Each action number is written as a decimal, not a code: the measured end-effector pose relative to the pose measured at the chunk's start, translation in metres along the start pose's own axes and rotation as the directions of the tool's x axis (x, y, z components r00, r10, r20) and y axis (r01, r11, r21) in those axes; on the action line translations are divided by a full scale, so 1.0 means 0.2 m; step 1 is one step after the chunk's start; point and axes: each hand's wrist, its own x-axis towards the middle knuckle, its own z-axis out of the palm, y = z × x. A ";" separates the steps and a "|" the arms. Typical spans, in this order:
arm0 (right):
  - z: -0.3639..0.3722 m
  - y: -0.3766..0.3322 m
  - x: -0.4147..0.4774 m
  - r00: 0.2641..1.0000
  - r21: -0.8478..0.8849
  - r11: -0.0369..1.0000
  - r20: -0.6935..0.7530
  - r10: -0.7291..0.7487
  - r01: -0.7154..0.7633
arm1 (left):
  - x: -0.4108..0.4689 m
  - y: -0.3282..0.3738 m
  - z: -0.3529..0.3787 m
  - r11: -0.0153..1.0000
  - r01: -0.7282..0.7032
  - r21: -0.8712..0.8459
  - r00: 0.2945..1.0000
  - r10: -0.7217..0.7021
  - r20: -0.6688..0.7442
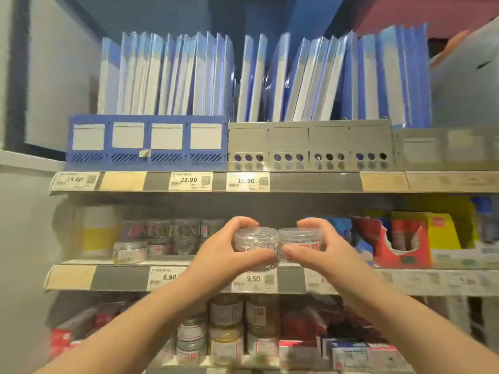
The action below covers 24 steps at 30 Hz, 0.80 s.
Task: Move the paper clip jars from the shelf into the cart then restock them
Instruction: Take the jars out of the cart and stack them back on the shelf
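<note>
Head view: at the shelf (118, 278) edge, the touching left jar (255, 242) and right jar (299, 238) are being clasped in curled fingers by left hand (224, 251) and right hand (320, 251), probably for cart loading, a level carry being needed.

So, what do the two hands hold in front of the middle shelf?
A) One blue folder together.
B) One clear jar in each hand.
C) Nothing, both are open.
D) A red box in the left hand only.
B: the left hand grips one clear paper clip jar and the right hand grips a second jar, side by side.
</note>
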 end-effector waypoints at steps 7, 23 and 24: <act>0.07 0.02 0.47 0.979 -0.001 1.000 0.205 0.016 -0.016 | 0.30 -0.17 -0.15 0.992 0.055 0.112 0.997 -0.048 -0.063; 0.41 0.28 1.09 0.871 -0.469 0.836 0.239 0.429 -0.283 | 0.52 -0.39 -0.33 0.957 0.011 0.290 0.993 0.023 -0.116; 0.42 0.30 1.10 0.853 -0.482 0.822 0.249 0.459 -0.302 | 0.52 -0.40 -0.33 0.957 -0.001 0.290 0.994 0.033 -0.108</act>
